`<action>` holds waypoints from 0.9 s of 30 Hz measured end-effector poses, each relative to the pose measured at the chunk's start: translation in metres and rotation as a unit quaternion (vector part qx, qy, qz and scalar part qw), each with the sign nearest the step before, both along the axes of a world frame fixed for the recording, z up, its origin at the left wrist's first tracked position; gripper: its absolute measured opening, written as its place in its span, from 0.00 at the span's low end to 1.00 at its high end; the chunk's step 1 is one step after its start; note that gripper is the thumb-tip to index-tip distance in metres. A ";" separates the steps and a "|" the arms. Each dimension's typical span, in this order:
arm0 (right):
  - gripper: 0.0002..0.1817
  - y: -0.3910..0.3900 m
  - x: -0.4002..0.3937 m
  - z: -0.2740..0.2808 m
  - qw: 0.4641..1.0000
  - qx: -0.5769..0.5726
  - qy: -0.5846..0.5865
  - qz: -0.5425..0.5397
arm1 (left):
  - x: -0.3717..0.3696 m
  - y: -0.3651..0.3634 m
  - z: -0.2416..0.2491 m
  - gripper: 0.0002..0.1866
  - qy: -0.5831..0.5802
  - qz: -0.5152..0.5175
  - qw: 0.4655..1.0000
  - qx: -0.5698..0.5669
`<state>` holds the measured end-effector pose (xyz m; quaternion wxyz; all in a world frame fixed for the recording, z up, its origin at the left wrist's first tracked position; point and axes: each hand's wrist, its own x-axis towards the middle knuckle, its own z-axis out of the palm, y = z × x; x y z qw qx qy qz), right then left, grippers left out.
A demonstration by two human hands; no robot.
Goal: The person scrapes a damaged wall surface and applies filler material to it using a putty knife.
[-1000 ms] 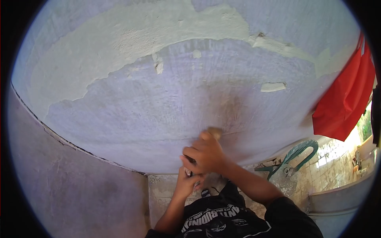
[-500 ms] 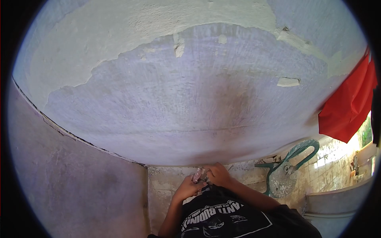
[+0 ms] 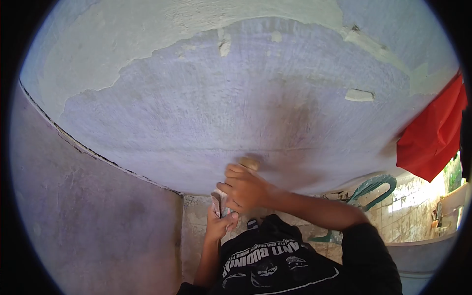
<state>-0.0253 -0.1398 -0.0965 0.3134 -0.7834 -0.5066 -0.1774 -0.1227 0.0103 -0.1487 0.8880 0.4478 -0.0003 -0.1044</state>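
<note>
Low in front of my torso, my left hand (image 3: 220, 226) grips a small whitish-pink, crumpled-looking piece (image 3: 216, 201) whose kind I cannot make out. Just above and to its right is my right hand (image 3: 244, 188), fingers curled and closed. A tan, blunt-ended thing (image 3: 250, 163) sticks out from the top of that fist, close to the wall; the rest of it is hidden by the fingers. The wall (image 3: 196, 113) before me is pale purple, with a rough off-white patch along its top.
A red cloth (image 3: 432, 132) hangs at the right. Below it a green chair (image 3: 376, 189) stands on the stained tiled floor (image 3: 408, 216), partly behind my right arm. A second wall (image 3: 98, 211) meets the first at the left, with a cracked joint between them.
My right hand has risen from beside my left hand towards the wall, bringing the tan thing into view. My left hand has moved slightly left and up, still holding the whitish-pink piece.
</note>
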 end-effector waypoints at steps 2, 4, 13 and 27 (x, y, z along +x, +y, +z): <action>0.13 0.009 0.007 0.027 0.992 -0.066 -0.101 0.026 | 0.003 -0.004 -0.007 0.26 -0.011 0.007 0.999 -0.029; 0.12 0.015 0.014 0.046 0.988 -0.059 -0.138 0.024 | 0.012 -0.020 0.008 0.23 -0.062 0.057 0.990 -0.111; 0.14 0.003 0.037 0.104 0.975 -0.059 -0.210 0.043 | 0.032 -0.059 0.048 0.13 -0.100 0.125 0.980 -0.114; 0.15 0.003 0.046 0.106 0.977 0.001 -0.204 0.064 | 0.035 -0.062 0.058 0.20 -0.103 0.153 0.979 -0.082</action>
